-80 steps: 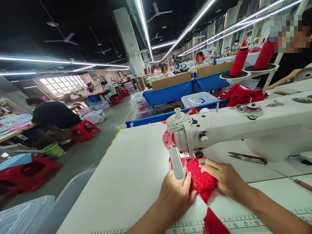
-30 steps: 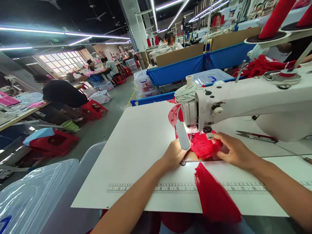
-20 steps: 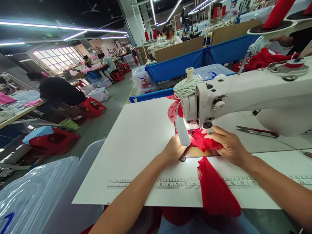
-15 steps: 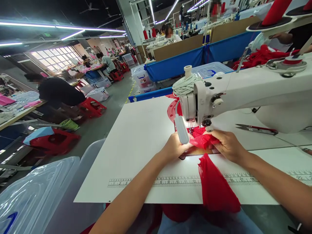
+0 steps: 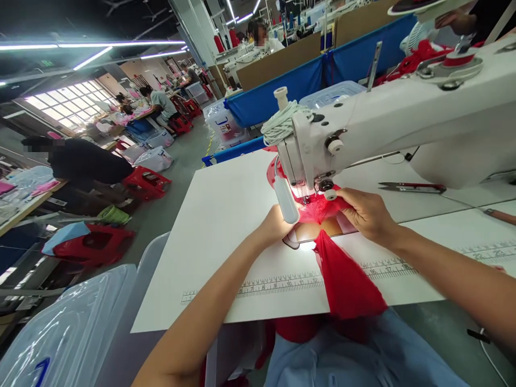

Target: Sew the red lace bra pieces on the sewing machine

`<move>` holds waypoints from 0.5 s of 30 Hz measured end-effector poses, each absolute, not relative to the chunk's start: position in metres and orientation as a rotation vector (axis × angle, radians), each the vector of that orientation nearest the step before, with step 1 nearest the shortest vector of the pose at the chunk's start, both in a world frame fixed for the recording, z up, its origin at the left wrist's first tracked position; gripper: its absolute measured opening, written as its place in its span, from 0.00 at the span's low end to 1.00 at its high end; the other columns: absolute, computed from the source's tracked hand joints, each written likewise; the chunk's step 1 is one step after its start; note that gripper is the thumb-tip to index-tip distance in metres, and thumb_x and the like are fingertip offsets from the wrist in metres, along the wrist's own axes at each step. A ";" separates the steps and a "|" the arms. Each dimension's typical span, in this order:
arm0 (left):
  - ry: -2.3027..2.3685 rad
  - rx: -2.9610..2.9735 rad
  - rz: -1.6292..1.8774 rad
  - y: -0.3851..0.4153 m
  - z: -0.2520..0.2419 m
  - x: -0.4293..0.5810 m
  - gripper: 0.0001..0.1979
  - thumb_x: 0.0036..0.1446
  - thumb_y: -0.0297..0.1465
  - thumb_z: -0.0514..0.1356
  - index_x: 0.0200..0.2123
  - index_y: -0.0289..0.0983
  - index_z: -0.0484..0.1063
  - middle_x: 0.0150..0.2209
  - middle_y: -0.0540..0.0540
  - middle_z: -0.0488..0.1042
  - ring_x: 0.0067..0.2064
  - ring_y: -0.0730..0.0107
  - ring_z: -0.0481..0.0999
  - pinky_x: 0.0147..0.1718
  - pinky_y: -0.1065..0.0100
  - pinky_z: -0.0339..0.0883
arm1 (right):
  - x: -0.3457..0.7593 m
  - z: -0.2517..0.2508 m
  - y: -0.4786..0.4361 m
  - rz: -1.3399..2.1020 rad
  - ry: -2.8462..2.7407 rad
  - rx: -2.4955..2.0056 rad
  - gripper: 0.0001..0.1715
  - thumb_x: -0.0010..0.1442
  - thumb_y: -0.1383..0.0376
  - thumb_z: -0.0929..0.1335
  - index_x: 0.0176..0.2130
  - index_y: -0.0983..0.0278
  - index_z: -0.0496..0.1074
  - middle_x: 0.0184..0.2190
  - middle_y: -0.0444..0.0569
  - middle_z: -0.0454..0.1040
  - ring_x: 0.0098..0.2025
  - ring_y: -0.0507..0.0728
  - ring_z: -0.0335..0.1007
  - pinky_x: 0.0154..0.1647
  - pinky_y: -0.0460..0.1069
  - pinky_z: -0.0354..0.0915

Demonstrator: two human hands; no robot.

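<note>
A red lace and mesh fabric piece (image 5: 342,269) lies under the needle of a white sewing machine (image 5: 403,123) and trails off the table's front edge toward my lap. My left hand (image 5: 274,226) grips the fabric's left side just behind the machine's white lamp (image 5: 284,201), fingers closed on it. My right hand (image 5: 365,212) pinches the fabric's right side close to the presser foot. Both hands hold the cloth bunched at the needle plate.
The white table (image 5: 226,226) has a printed ruler (image 5: 278,282) near its front edge. Red-handled snips (image 5: 411,187) lie right of the machine. A clear plastic bin (image 5: 68,333) stands at lower left. Other people work at tables across the aisle, beside red stools.
The fabric has gathered up closer to the needle and my hands have drawn nearer together around it. The camera has dropped and tilted, showing more of my lap.
</note>
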State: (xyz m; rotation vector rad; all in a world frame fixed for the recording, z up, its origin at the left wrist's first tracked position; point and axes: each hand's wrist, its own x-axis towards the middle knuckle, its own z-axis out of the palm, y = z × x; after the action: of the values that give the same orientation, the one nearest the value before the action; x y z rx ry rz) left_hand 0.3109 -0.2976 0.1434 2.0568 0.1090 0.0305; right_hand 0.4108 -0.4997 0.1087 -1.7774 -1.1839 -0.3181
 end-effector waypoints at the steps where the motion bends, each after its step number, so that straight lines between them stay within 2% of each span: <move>1: 0.086 2.058 0.000 -0.296 0.145 0.312 0.12 0.54 0.30 0.60 0.21 0.36 0.61 0.24 0.52 0.62 0.29 0.74 0.63 0.27 0.71 0.60 | 0.411 0.108 -0.499 -0.321 -1.182 -1.772 0.09 0.67 0.62 0.60 0.39 0.57 0.69 0.29 0.45 0.75 0.28 0.54 0.71 0.31 0.49 0.68; 5: 0.053 2.049 -0.091 -0.296 0.146 0.313 0.15 0.53 0.32 0.64 0.22 0.37 0.59 0.24 0.53 0.61 0.26 0.77 0.61 0.23 0.72 0.57 | 0.413 0.107 -0.499 -0.317 -1.131 -1.816 0.11 0.67 0.60 0.60 0.38 0.57 0.70 0.30 0.46 0.76 0.30 0.55 0.73 0.32 0.49 0.69; 9: 0.184 2.044 -0.103 -0.306 0.137 0.312 0.20 0.51 0.40 0.68 0.25 0.38 0.60 0.22 0.55 0.58 0.21 0.77 0.61 0.18 0.72 0.55 | 0.414 0.105 -0.499 -0.298 -1.107 -1.830 0.11 0.67 0.58 0.61 0.38 0.57 0.71 0.31 0.46 0.77 0.32 0.56 0.74 0.33 0.50 0.70; 11: 0.229 2.077 -0.018 -0.310 0.132 0.315 0.17 0.51 0.38 0.67 0.24 0.38 0.61 0.21 0.55 0.58 0.21 0.77 0.60 0.19 0.72 0.55 | 0.414 0.106 -0.499 -0.291 -1.118 -1.809 0.11 0.67 0.59 0.61 0.38 0.57 0.71 0.31 0.46 0.77 0.31 0.55 0.74 0.34 0.50 0.70; 15: 0.197 2.084 0.045 -0.306 0.133 0.321 0.12 0.50 0.25 0.62 0.20 0.36 0.62 0.22 0.53 0.61 0.26 0.77 0.60 0.24 0.72 0.55 | 0.415 0.107 -0.500 -0.254 -1.102 -1.839 0.13 0.67 0.56 0.60 0.36 0.57 0.70 0.30 0.46 0.76 0.30 0.55 0.73 0.33 0.50 0.69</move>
State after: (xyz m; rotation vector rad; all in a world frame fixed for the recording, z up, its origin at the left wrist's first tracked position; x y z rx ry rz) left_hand 0.3210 -0.3064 0.1332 2.0843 0.1971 0.0453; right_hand 0.4146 -0.4999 0.1074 -1.8392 -1.1024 -0.2536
